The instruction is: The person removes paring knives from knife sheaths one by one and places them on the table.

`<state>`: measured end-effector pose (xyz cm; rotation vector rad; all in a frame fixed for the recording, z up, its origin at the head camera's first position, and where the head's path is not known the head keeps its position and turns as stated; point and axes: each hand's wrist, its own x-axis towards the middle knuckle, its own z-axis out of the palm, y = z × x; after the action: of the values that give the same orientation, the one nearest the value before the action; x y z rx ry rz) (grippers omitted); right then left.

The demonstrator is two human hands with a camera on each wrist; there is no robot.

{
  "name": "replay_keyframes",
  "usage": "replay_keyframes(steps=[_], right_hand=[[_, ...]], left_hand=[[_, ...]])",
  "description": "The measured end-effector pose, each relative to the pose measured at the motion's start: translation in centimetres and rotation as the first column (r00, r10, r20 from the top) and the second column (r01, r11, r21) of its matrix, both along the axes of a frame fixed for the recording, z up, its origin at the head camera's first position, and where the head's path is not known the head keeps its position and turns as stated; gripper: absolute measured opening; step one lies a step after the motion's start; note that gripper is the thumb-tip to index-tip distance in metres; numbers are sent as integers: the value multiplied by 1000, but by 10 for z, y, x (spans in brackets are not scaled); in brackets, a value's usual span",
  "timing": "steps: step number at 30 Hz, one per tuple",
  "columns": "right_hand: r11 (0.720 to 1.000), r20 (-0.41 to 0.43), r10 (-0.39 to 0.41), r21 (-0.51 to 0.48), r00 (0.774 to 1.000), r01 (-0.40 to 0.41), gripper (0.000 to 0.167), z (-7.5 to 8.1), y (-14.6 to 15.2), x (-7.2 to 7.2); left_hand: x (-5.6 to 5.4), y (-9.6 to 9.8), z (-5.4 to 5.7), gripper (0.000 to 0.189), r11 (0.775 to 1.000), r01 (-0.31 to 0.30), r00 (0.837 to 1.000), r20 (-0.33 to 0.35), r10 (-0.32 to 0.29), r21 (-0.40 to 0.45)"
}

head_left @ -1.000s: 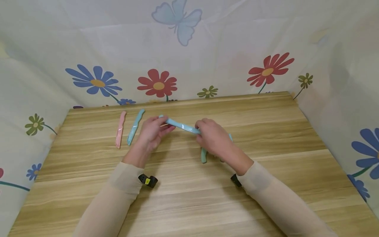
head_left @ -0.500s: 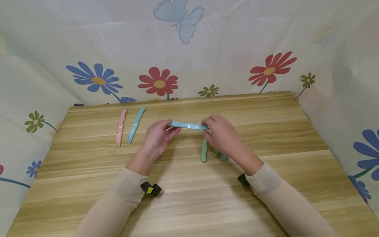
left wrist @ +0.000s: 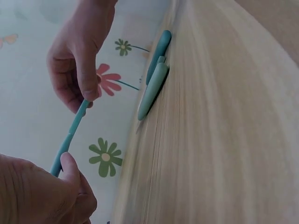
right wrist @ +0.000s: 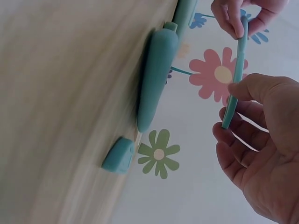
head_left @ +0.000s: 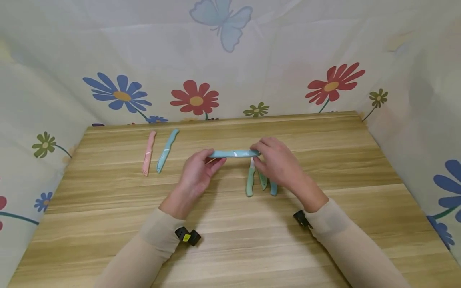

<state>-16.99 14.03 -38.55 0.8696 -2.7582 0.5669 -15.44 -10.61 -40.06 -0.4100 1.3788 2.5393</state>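
A blue sheathed knife (head_left: 234,154) is held level above the table between both hands. My left hand (head_left: 196,172) pinches its handle end between thumb and fingers. At the sheath's tip, my right hand (head_left: 279,162) pinches the other end; the right wrist view shows the thumb on one face of the sheath (right wrist: 231,109) and fingertips on the other. Below the right hand lie a green-handled knife (head_left: 250,182) with its pale blade bared, a green sheath (head_left: 263,182) and a blue handle (head_left: 273,188). The right hand hides the upper parts of these.
Left on the wooden table (head_left: 230,248) lie a pink sheathed knife (head_left: 149,154) and another blue sheathed knife (head_left: 167,151), side by side. A flower-printed cloth (head_left: 144,48) hangs along the back and sides. Both wrists carry small black cameras (head_left: 188,237).
The held blue knife has swung from slanting down rightward to level. Both hands have shifted right with it, and more of the green sheath and blue handle underneath shows.
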Motion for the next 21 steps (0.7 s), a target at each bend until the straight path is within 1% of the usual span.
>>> replay_keyframes(steps=[6, 13, 21], right_hand=[[1000, 7, 24, 0, 1000, -24, 26, 1, 4, 0], [999, 7, 35, 1, 999, -35, 25, 2, 7, 1], [1000, 34, 25, 7, 999, -25, 25, 4, 7, 0]], left_hand=[[1, 2, -1, 29, 1000, -7, 1000, 17, 7, 22], [2, 4, 0, 27, 999, -5, 1000, 23, 5, 37], [3, 3, -1, 22, 1000, 6, 1000, 10, -6, 5]])
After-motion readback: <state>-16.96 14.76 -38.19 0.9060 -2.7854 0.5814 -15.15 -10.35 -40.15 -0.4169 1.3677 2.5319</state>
